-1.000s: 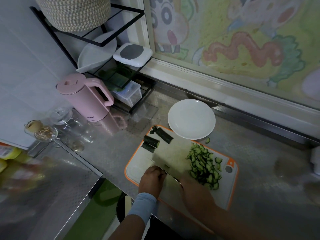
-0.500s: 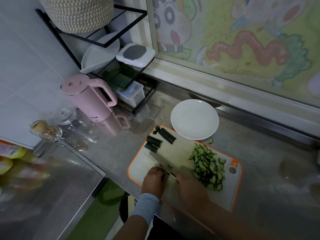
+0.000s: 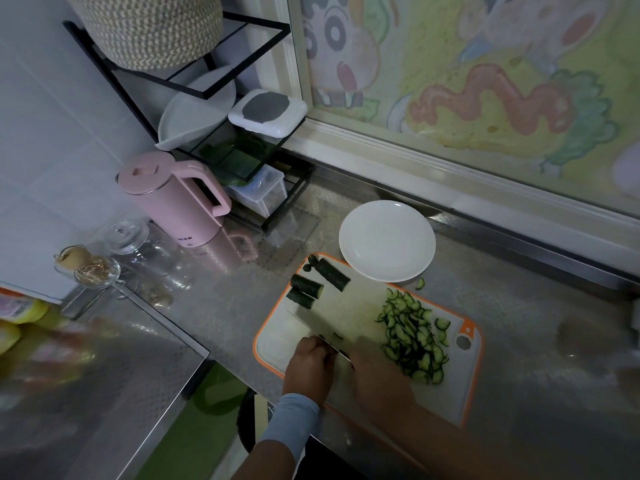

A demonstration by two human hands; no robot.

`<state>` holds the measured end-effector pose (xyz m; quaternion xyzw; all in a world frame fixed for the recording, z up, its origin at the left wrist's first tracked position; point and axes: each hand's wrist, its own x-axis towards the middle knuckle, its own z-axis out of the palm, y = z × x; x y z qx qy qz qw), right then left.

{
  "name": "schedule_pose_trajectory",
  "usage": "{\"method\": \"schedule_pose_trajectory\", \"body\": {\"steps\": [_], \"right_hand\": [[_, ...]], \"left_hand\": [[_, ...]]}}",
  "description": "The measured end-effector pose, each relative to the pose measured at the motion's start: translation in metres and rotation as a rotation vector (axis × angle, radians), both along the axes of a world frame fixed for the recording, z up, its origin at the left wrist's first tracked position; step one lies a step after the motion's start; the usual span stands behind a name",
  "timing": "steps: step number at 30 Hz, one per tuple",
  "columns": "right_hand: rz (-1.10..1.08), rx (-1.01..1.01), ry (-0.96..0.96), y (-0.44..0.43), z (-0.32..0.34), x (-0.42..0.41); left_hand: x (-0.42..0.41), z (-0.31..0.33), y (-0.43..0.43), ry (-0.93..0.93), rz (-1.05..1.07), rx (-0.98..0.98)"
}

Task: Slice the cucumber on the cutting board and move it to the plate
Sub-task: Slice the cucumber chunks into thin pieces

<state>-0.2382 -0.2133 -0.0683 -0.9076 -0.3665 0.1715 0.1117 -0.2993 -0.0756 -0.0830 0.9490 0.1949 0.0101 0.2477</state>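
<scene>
Lower centre: my left hand [image 3: 310, 365] is curled against knife [image 3: 311, 323]; what it pins, cannot tell. Right hand [image 3: 377, 379] wraps handle, which is hidden. Board [image 3: 277, 337]: slices [image 3: 412, 341] heaped right, three chunks [image 3: 306, 285] uncut upper left. Stray slice [image 3: 420, 283] off board. Plate [image 3: 386, 240] beyond, bare. I judge slicing past half, transfer not begun.

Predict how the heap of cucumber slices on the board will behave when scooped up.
The cucumber slices look thin and loosely piled, so they would probably scatter rather than lift together. Their exposed cut faces are likely slippery. One stray slice already lies off the cutting board.
</scene>
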Motion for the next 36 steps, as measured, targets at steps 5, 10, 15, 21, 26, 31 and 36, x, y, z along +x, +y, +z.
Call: {"method": "schedule_pose_trajectory", "body": {"steps": [5,10,15,21,26,31,36], "right_hand": [[-0.014,0.052,-0.058,0.019,-0.002,0.0],[-0.01,0.056,-0.116,0.0,-0.007,-0.004],[-0.04,0.086,-0.042,-0.024,0.004,-0.008],[-0.014,0.03,-0.061,-0.019,0.0,-0.007],[0.075,-0.035,-0.093,0.005,0.001,-0.002],[0.017,-0.025,-0.076,0.019,0.002,-0.001],[-0.041,0.085,-0.006,0.004,0.011,-0.005]], "left_hand": [[-0.002,0.006,0.001,0.022,0.043,-0.021],[-0.001,0.011,-0.001,0.037,0.114,-0.053],[-0.002,0.007,-0.001,0.035,0.118,-0.044],[-0.002,0.007,0.001,0.055,0.124,-0.055],[-0.003,0.007,0.001,0.026,0.131,-0.054],[-0.001,0.012,0.001,0.049,0.135,-0.074],[-0.003,0.011,0.002,0.055,0.137,-0.072]]}}
